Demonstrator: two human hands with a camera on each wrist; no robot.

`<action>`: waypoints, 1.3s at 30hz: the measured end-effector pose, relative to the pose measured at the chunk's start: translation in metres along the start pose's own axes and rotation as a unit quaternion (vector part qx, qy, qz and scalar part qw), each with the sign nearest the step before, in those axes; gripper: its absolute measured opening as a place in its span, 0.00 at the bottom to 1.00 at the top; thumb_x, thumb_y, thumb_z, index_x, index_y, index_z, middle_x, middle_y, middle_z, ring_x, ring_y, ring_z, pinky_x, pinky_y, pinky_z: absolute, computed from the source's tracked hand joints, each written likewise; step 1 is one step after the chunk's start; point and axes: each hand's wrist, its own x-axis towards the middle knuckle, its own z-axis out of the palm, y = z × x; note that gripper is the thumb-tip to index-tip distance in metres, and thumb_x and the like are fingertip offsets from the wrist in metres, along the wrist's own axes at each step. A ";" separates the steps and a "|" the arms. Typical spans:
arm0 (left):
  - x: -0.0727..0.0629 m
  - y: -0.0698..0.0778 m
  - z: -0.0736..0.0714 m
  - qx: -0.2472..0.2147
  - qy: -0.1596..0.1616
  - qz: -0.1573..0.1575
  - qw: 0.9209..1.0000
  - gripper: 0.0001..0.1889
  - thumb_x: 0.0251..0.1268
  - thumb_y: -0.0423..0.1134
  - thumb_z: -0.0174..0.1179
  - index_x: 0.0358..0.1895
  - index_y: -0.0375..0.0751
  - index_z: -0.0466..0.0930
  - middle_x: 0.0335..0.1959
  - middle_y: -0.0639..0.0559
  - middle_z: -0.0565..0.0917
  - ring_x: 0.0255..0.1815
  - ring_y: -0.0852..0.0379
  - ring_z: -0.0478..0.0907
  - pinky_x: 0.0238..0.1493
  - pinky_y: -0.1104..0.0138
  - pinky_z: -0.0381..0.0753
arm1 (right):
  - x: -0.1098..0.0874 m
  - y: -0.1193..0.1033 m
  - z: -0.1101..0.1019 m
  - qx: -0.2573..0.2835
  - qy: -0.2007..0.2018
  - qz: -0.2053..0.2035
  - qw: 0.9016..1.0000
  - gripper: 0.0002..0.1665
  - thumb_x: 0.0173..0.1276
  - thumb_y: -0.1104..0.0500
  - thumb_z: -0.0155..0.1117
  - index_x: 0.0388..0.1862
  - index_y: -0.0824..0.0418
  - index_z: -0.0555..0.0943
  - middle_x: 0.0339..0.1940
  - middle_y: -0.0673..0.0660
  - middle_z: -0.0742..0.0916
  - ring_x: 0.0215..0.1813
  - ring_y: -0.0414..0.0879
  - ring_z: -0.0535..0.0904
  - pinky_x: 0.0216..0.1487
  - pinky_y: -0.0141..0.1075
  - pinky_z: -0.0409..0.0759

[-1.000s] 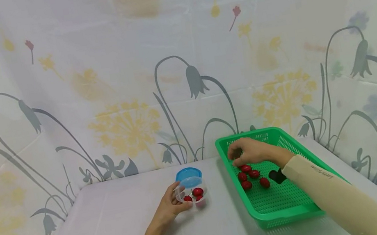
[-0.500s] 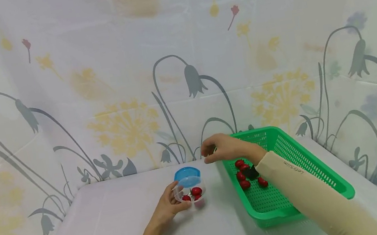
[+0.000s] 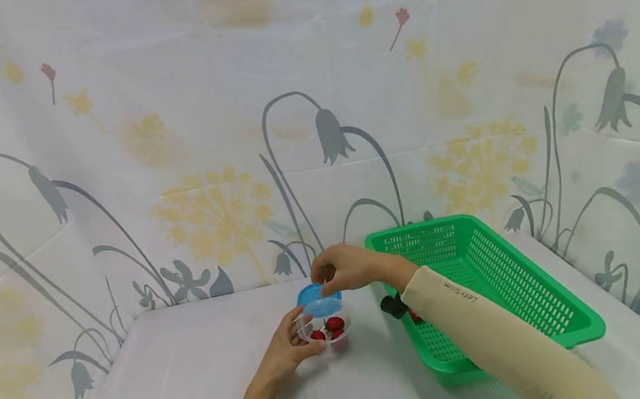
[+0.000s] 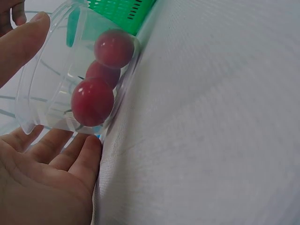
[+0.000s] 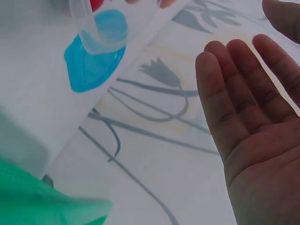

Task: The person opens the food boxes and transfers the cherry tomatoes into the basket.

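Fingers of right hand (image 3: 349, 268), parted, nothing seen between, have gone from the green plastic basket (image 3: 450, 372) to near the blue plastic lid (image 5: 89, 75); left hand (image 3: 287, 345) grips the clear plastic container (image 4: 56, 93) with round red tomatoes (image 4: 93, 102), so work seems shifting there

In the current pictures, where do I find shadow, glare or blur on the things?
Head view: soft shadow on the table beside the green basket; left wrist view: small pale highlights on the red fruits; right wrist view: basket blurred at lower left, right hand dim against the pale backdrop.
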 end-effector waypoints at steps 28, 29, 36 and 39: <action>0.001 -0.001 -0.001 -0.024 -0.009 0.012 1.000 0.46 0.54 0.37 0.71 0.74 0.42 0.51 0.70 0.35 0.62 0.67 0.40 0.66 0.62 0.55 0.70 | 0.023 0.006 0.061 -0.027 -0.105 0.036 0.993 0.14 0.57 0.63 0.71 0.44 0.55 0.84 0.43 0.51 0.84 0.40 0.38 0.76 0.37 0.29 0.79; 0.000 -0.001 -0.001 -0.022 -0.009 0.014 1.000 0.46 0.54 0.37 0.70 0.74 0.42 0.51 0.70 0.34 0.63 0.66 0.40 0.67 0.62 0.56 0.70 | 0.023 0.006 0.062 -0.028 -0.107 0.036 0.993 0.14 0.57 0.63 0.71 0.43 0.55 0.84 0.42 0.51 0.84 0.40 0.38 0.76 0.36 0.29 0.79; -0.002 0.001 0.000 -0.024 -0.009 0.017 1.000 0.46 0.55 0.36 0.70 0.74 0.41 0.51 0.70 0.34 0.63 0.65 0.40 0.68 0.61 0.58 0.72 | 0.026 0.005 0.067 -0.025 -0.129 0.030 0.991 0.11 0.55 0.64 0.72 0.38 0.54 0.84 0.37 0.48 0.84 0.36 0.37 0.77 0.33 0.29 0.79; -0.001 0.001 -0.001 -0.026 -0.008 0.017 0.999 0.46 0.55 0.36 0.70 0.74 0.40 0.50 0.70 0.35 0.63 0.65 0.41 0.68 0.61 0.58 0.72 | 0.030 0.007 0.071 -0.025 -0.138 0.032 0.990 0.11 0.55 0.65 0.72 0.36 0.53 0.84 0.35 0.45 0.84 0.35 0.37 0.77 0.32 0.29 0.79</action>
